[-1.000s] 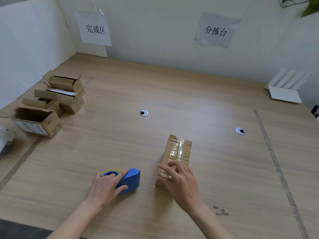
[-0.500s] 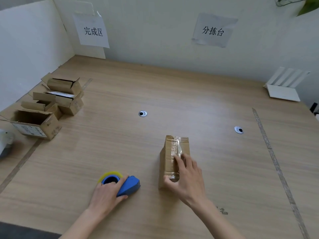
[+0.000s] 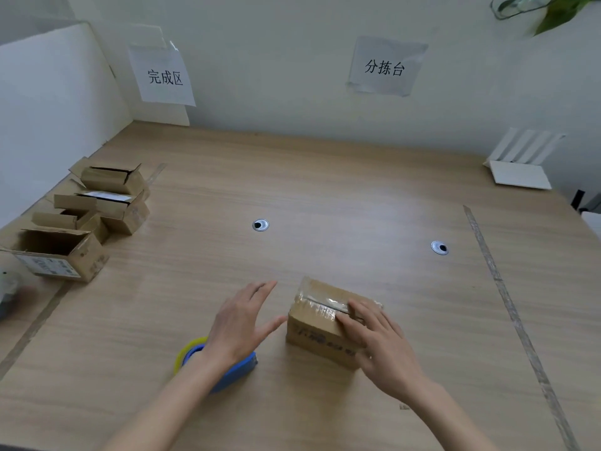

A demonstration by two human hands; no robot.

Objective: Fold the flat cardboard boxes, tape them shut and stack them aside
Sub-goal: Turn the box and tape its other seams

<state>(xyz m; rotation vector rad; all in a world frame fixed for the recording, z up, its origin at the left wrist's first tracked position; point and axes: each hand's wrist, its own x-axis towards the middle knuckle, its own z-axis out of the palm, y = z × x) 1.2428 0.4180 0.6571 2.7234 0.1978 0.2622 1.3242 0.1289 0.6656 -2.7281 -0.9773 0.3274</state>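
Observation:
A small taped cardboard box (image 3: 317,323) lies on the wooden table (image 3: 325,196) in front of me, clear tape along its top seam. My right hand (image 3: 377,346) lies over the box's right end, fingers pressing on the tape and the near side. My left hand (image 3: 239,323) hovers with spread, straight fingers just left of the box, its thumb close to the box's near-left corner. A blue tape dispenser (image 3: 224,369) with a yellow-edged roll sits on the table under my left wrist, partly hidden.
Several small cardboard boxes (image 3: 97,209) with open flaps are grouped at the table's left edge. A white rack (image 3: 520,164) stands at the back right. Two cable grommets (image 3: 260,225) sit mid-table. Paper signs hang on the wall.
My left hand let go of the tape dispenser and moved up toward the box. The box has turned from lengthwise to crosswise under my right hand.

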